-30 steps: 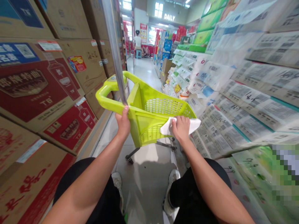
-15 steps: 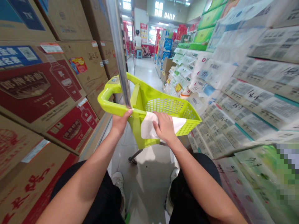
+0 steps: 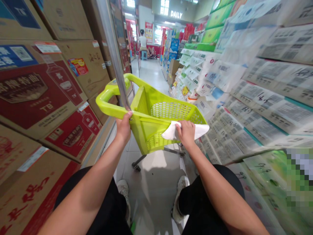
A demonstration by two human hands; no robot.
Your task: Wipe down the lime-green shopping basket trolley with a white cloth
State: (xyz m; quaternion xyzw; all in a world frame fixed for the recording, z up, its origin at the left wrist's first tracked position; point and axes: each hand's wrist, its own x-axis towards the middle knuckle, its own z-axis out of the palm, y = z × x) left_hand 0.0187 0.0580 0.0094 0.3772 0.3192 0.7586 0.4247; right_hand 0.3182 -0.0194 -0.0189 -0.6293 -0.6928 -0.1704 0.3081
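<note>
A lime-green shopping cart (image 3: 139,122) stands side-on before me, with a perforated basket and a looped handle at its left end. My left hand (image 3: 124,127) grips the near edge of the cart, close to the foot of a metal pole (image 3: 113,55), thumb on top. A white cloth (image 3: 168,131) lies over the near side wall of the basket. With fingers curled over the rim, my right hand (image 3: 187,132) presses the cloth against it. Part of the cloth is hidden under the hand.
Stacked cardboard cartons (image 3: 63,88) wall the left side. On the right rise piled tissue packs (image 3: 244,107) with handwritten prices. Down the aisle a person (image 3: 142,40) sits on a blue stool (image 3: 143,54). A cart wheel (image 3: 136,166) rests on the tiled floor between my shoes.
My right hand has slid the cloth rightward along the basket's near side, toward its far right end. My left hand keeps its hold; cart and pole appear slightly farther left.
</note>
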